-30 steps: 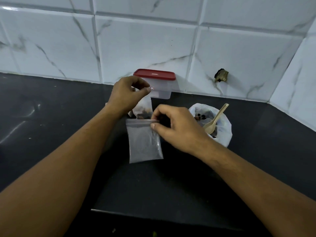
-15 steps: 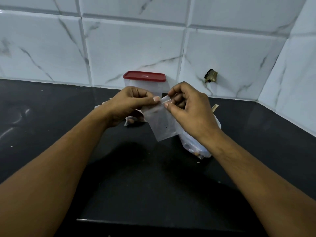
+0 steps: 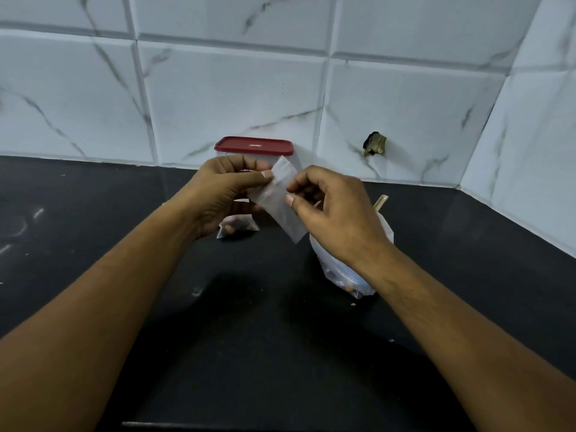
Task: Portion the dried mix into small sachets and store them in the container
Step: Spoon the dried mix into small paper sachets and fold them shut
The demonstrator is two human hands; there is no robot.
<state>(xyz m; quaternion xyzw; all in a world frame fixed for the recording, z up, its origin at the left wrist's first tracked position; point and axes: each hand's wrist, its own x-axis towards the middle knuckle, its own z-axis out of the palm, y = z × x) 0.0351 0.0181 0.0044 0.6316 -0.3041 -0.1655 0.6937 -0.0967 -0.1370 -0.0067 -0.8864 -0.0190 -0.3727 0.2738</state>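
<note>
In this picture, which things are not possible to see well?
Head view only.
Body of the container: behind the left hand and the held sachet.
Bowl of the spoon, mouth of the mix bag: behind the right hand.
Top of the filled sachet: under the left hand.

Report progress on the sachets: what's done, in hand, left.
Done: one filled sachet lies on the counter. In hand: left hand and right hand pinch an empty sachet. Left: fill it from the mix bag, then store the sachets in the red-lidded container.
</note>
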